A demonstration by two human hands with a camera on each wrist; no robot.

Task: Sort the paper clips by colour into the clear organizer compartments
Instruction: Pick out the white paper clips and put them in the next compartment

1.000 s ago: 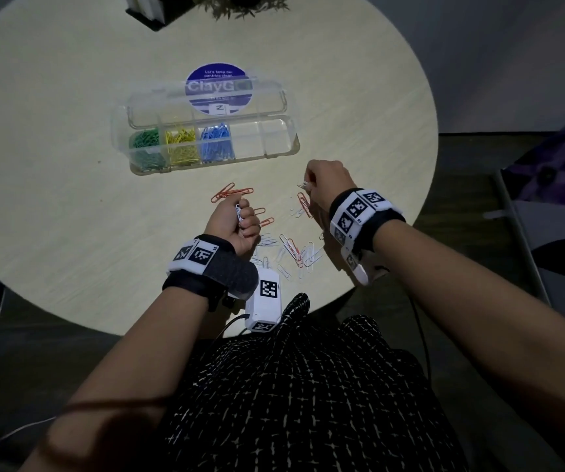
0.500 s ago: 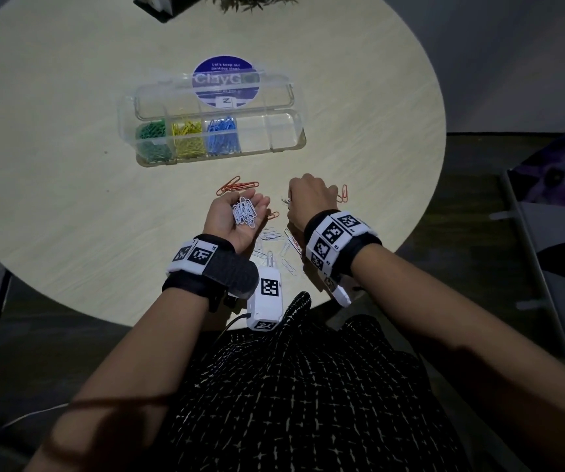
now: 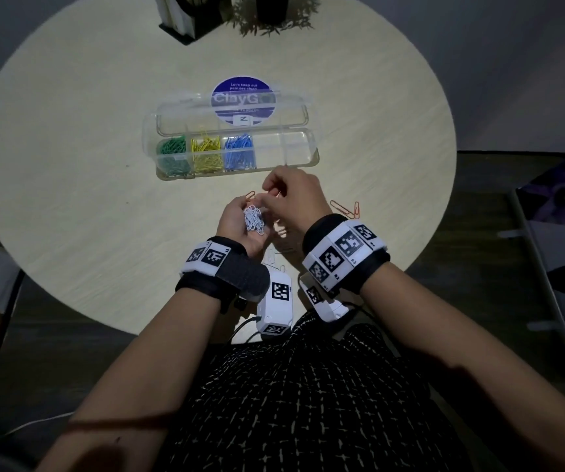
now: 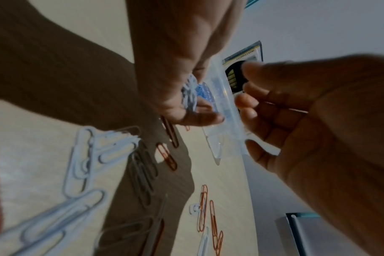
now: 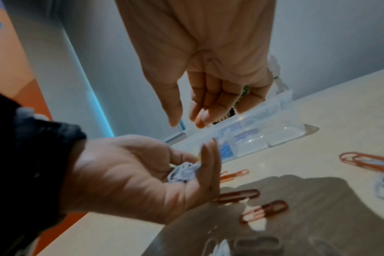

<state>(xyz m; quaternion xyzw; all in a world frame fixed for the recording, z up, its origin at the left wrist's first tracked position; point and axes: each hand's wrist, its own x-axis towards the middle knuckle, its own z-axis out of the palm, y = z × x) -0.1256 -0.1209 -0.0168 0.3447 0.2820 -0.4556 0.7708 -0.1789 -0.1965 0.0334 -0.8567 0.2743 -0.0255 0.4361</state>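
My left hand point(image 3: 243, 212) lies palm up just above the table and carries a small heap of white paper clips point(image 3: 254, 219) on its cupped palm; the heap also shows in the right wrist view point(image 5: 182, 171). My right hand point(image 3: 274, 192) hovers over the left fingers. Its thumb and fingertips point(image 5: 200, 119) hang apart with nothing visible between them. The clear organizer point(image 3: 311, 155) stands open behind the hands, with green clips point(image 3: 172, 153), yellow clips point(image 3: 206, 153) and blue clips point(image 3: 239, 153) in its three left compartments. The two right compartments look bare.
Orange clips point(image 3: 346, 209) lie right of my hands, and others lie beneath them point(image 4: 167, 155). Loose white clips point(image 4: 94, 155) lie near the table's front edge. A purple round sticker point(image 3: 242, 93) sits behind the lid. A black holder point(image 3: 185, 15) and a plant stand at the far edge.
The left hand went from a fist round the white clips to an upturned palm. The right hand came from the table's right side to above the left palm.
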